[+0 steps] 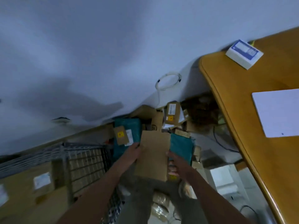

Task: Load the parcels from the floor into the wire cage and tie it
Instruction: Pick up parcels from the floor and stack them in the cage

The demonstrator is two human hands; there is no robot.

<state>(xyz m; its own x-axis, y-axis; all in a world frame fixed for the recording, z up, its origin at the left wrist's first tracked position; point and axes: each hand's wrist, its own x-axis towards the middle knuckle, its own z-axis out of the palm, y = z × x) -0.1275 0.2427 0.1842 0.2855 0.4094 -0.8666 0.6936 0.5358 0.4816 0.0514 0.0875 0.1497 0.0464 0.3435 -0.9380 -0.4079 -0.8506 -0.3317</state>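
Observation:
A flat brown cardboard parcel is held up between both hands in the middle of the view. My left hand grips its left edge, my right hand grips its right edge with fingers curled under. The wire cage stands at the lower left, with large brown boxes inside it. Beyond the held parcel, a heap of parcels lies on the floor by the wall: teal bags, a small brown box with a yellow sticker and another labelled box.
A wooden table fills the right side, carrying a white and blue box and a white sheet. A coiled white cable hangs on the wall. White boxes and wrapped packets lie on the floor below.

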